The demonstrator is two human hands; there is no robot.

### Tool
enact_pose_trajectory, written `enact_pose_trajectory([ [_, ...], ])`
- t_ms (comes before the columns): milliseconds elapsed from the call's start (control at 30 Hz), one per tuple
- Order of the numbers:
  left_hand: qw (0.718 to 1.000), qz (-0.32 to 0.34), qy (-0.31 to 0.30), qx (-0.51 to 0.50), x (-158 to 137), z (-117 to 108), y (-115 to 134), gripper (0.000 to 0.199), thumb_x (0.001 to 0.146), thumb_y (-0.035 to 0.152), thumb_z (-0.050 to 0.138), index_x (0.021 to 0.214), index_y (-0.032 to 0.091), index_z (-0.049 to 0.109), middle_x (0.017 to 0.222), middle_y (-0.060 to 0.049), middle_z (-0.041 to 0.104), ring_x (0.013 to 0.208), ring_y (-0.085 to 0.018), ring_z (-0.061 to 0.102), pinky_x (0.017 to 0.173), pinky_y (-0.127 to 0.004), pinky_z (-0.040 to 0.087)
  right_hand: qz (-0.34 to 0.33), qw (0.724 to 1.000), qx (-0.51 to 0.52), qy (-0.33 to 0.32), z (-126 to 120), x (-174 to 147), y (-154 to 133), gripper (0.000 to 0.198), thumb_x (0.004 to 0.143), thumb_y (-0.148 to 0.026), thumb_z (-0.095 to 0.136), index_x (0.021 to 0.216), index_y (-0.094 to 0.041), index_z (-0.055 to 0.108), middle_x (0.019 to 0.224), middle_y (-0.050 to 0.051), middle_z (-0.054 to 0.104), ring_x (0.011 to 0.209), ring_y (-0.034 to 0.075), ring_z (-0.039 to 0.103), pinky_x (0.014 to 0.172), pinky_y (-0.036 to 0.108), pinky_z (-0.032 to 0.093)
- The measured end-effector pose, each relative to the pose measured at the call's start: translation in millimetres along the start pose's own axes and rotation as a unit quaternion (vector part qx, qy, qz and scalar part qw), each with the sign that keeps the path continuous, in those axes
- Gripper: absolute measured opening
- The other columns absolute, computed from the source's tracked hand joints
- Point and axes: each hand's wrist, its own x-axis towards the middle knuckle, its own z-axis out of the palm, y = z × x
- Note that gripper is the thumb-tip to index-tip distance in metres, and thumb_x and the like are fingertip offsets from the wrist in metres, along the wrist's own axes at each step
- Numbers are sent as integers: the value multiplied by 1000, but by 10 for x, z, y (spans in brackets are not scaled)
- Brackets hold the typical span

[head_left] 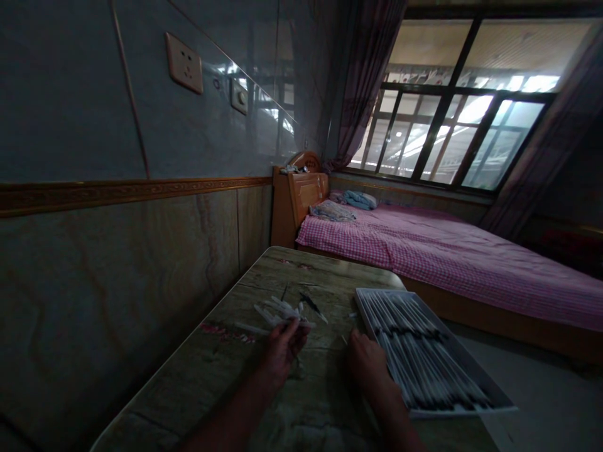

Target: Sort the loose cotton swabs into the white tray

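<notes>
My left hand [282, 348] is closed, thumb against fingers, at the near edge of a loose pile of whitish, see-through plastic pieces [277, 309]. One pale piece shows at its fingertips. My right hand [365, 359] is curled shut just left of the tray; a thin pale tip shows beside its fingers, and the rest is hidden. Beyond the hands lies a dark, slim pen-like stick [311, 306] with a pale tip. The white shallow tray [471, 370] holds two rows of many slim, pale pen-like sticks [419, 364] with dark ends.
Both hands are over a small wood-patterned table [211, 389] with a pale rim. The tray reaches past its right edge. A tiled wall [179, 251] runs along the left. Behind stands a bed with a pink checked cover [400, 235] and a wooden headboard [306, 194].
</notes>
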Motion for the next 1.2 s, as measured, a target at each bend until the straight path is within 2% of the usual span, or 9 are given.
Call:
enact_pose_trajectory([
  [167, 999, -3, 11, -29, 16, 12, 2, 10, 77, 5, 67, 74, 13, 62, 67, -2, 72, 61, -13, 71, 55, -18, 56, 0, 999, 38, 9, 41, 47, 45, 25, 77, -7, 50, 97, -11, 65, 99, 17, 70, 93, 23, 66, 72, 26, 42],
  [267, 999, -8, 16, -43, 12, 29, 6, 11, 79, 4, 66, 72, 13, 62, 66, -3, 72, 61, -14, 71, 55, -19, 57, -6, 985, 166, 50, 46, 112, 80, 17, 73, -11, 52, 83, -14, 66, 87, 11, 71, 83, 22, 67, 66, 26, 42],
  [333, 999, -12, 18, -50, 9, 38, 10, 12, 80, 4, 63, 72, 12, 63, 66, -4, 72, 60, -14, 71, 55, -20, 57, -18, 937, 334, 100, 31, 145, 63, 11, 73, -17, 53, 77, -17, 63, 75, 5, 69, 71, 19, 66, 60, 25, 43],
  [467, 997, -32, 23, -70, 14, 47, 17, 13, 82, 3, 61, 72, 11, 64, 66, -6, 72, 59, -15, 71, 53, -19, 57, -8, 764, 618, 186, -20, 145, -81, 16, 75, -35, 57, 74, -19, 56, 59, -2, 59, 51, 15, 58, 49, 24, 44],
  [500, 996, -35, 26, -73, 17, 47, 18, 14, 82, 3, 61, 71, 11, 63, 66, -6, 72, 58, -15, 71, 52, -19, 57, -5, 735, 648, 201, -29, 134, -125, 19, 73, -38, 60, 75, -19, 56, 58, -3, 59, 51, 15, 57, 48, 25, 45],
  [567, 996, -37, 27, -74, 20, 48, 19, 14, 83, 2, 59, 72, 10, 63, 66, -6, 72, 57, -15, 71, 53, -19, 57, -4, 705, 674, 221, -38, 110, -200, 22, 71, -39, 64, 77, -19, 56, 58, -3, 59, 51, 15, 57, 47, 25, 46],
  [933, 997, -46, 16, -67, -15, 63, 39, 15, 85, 3, 56, 74, 10, 63, 67, -5, 72, 58, -13, 70, 53, -18, 57, -10, 679, 681, 273, -32, 62, -242, 24, 75, -40, 65, 82, -19, 55, 58, -4, 59, 50, 13, 57, 50, 24, 46],
  [1067, 997, -36, 8, -62, -13, 49, 11, 13, 83, 2, 59, 74, 11, 63, 68, -5, 72, 58, -13, 70, 54, -19, 57, -28, 696, 669, 260, 0, 45, -286, 24, 75, -41, 65, 80, -19, 55, 58, -3, 59, 51, 14, 58, 49, 24, 47],
  [1200, 999, -24, -24, -39, -20, 47, -34, 9, 81, 4, 63, 74, 11, 63, 68, -5, 72, 60, -15, 71, 54, -19, 57, -51, 730, 641, 230, 82, 40, -343, 22, 78, -40, 61, 83, -19, 57, 63, -2, 61, 54, 15, 60, 50, 25, 48],
])
